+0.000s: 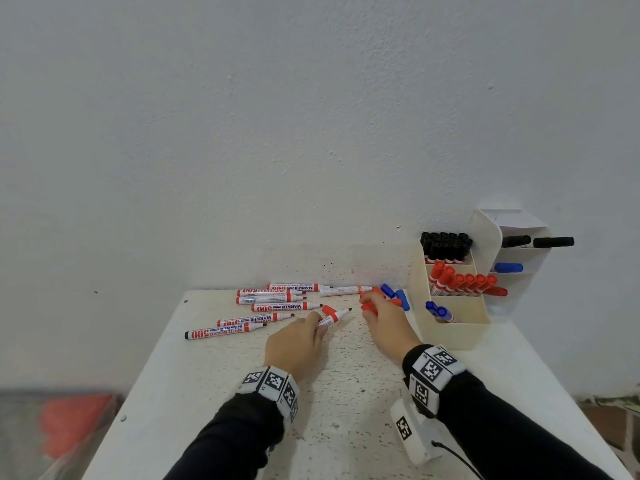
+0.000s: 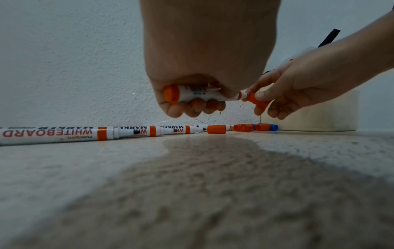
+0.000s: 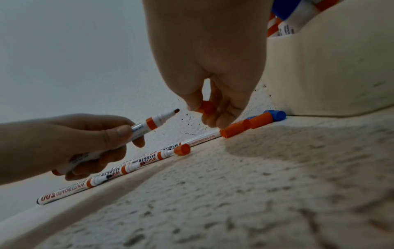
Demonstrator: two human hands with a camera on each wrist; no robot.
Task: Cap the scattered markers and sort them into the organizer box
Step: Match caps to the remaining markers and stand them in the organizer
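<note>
My left hand (image 1: 298, 341) grips an uncapped red whiteboard marker (image 1: 334, 317) by its barrel, tip pointing right and up off the table; the marker (image 3: 149, 124) shows its bare tip in the right wrist view. My right hand (image 1: 384, 320) pinches a red cap (image 3: 206, 107) just above the table, a short way right of that tip. The same cap (image 2: 257, 101) shows in the left wrist view. Several uncapped red markers (image 1: 277, 299) lie in a row at the far left. Loose red caps (image 3: 234, 129) and blue caps (image 1: 403, 299) lie by the organizer box (image 1: 450, 327).
The cream organizer box holds black markers (image 1: 445, 245) at the back, red markers (image 1: 464, 284) in the middle and blue markers (image 1: 440, 311) in front. A white holder (image 1: 519, 244) behind it carries more markers. The white table (image 1: 346, 393) meets a wall.
</note>
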